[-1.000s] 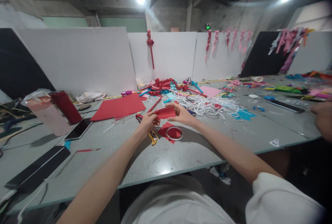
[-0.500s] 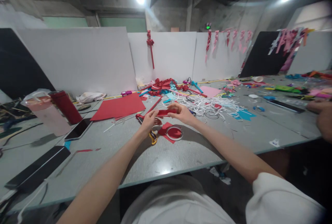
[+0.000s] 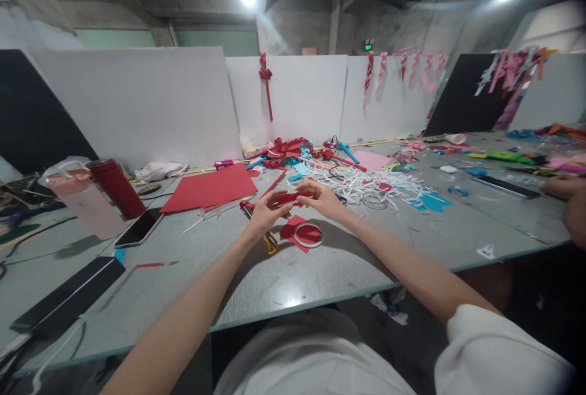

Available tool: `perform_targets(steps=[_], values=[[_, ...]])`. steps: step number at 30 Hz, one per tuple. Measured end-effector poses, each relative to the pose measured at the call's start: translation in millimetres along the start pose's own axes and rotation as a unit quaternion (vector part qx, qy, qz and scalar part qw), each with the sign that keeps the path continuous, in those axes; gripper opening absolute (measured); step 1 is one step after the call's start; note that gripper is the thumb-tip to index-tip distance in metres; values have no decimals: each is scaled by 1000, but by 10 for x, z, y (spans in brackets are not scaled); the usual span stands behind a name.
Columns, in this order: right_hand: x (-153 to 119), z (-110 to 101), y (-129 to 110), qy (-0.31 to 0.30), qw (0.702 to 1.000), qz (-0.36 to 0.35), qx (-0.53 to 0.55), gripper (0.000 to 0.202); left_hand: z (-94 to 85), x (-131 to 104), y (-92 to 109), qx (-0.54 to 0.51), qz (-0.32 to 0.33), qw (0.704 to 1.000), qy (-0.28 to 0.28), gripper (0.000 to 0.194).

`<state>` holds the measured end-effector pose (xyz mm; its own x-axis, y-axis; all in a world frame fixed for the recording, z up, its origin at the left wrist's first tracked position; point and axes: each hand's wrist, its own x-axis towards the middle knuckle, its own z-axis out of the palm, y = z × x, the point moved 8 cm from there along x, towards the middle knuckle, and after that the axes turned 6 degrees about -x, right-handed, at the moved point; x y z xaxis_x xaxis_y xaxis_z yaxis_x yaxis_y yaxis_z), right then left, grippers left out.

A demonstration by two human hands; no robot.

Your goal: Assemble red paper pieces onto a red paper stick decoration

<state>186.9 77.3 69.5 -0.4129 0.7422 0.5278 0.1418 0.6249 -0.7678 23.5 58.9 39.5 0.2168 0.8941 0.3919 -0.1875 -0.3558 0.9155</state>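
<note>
A small red paper piece (image 3: 287, 198) is held up between my two hands, above the table. My left hand (image 3: 267, 213) has its thumb and fingers closed around the left end. The right end sits in the pinch of my right hand (image 3: 323, 198). Just below lie a red paper square (image 3: 293, 228) and, partly over it, a roll of white tape (image 3: 322, 237). Beneath my left hand is a yellow-handled cutter (image 3: 271, 246), partly hidden by the hand. A narrow red strip (image 3: 274, 183) lies behind my hands.
Large red sheets (image 3: 210, 188), a phone (image 3: 138, 228), a red flask (image 3: 116, 188) and a pink bottle (image 3: 86, 202) stand or lie leftward. White paper strips (image 3: 366, 187) are heaped to the right. Another person's hand (image 3: 564, 187) rests at the right edge.
My left fingers have shifted on the red paper piece, the thumb now reaching further right along it. My right hand stays almost where it was.
</note>
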Motion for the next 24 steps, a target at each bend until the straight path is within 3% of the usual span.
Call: perform_targets(steps=[7,13,24], values=[[-9,29,19,-4,1000,-11,-4,35,-25,-19,28,31,19,998,42,49],[-30,47,49,-15,1000,-1,21,47,-70,-9,64,47,40,996,61,39],[-53,19,-54,-16,1000,-22,8,53,-112,-9,63,39,43,995,78,40]])
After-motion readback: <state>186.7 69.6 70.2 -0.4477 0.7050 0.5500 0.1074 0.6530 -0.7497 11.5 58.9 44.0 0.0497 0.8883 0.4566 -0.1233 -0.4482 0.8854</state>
